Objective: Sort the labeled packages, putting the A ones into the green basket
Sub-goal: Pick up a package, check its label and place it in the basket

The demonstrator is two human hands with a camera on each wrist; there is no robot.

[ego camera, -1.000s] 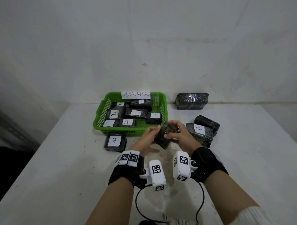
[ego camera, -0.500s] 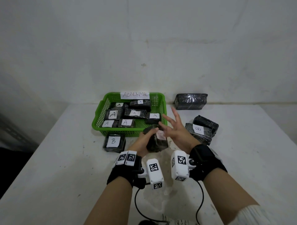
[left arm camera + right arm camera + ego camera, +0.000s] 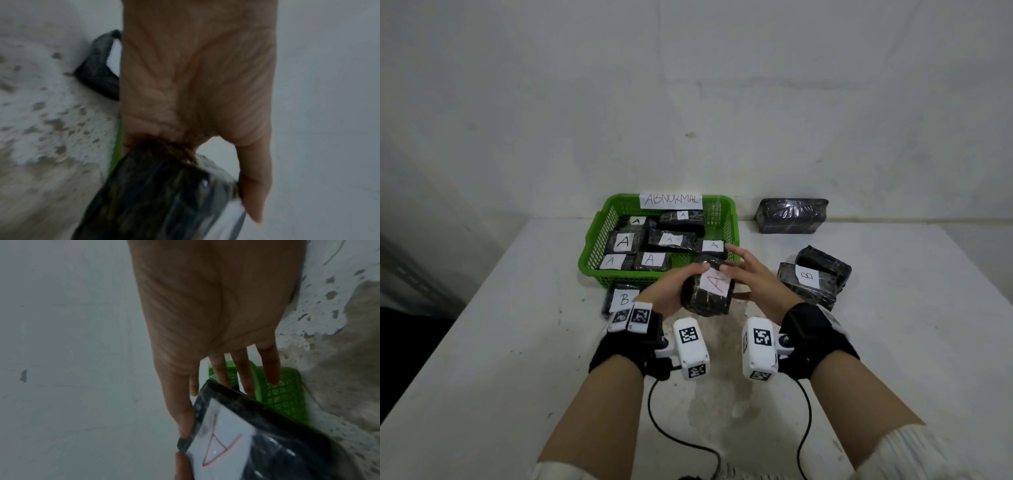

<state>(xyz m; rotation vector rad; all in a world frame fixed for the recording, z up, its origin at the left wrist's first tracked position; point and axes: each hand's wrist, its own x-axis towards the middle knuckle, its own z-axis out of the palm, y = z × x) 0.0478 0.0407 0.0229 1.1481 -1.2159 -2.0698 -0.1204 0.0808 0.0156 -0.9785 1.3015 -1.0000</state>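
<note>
A black wrapped package with a red "A" label is held above the table just in front of the green basket. My left hand grips its left side with curled fingers. My right hand touches its right side with straight fingers and the thumb at the label's edge. The basket holds several A-labelled packages. In the left wrist view my left hand clasps the package. In the right wrist view my right hand lies beside the package, with the basket behind.
A B-labelled package lies at the basket's front left corner. Two stacked packages, the top one marked B, sit to the right. An unlabelled package stands by the wall. A paper sign hangs on the basket's far rim.
The package has turned so its red A label faces up. My right hand let go of it, spread its fingers, and now touches its side. My left hand keeps hold.
</note>
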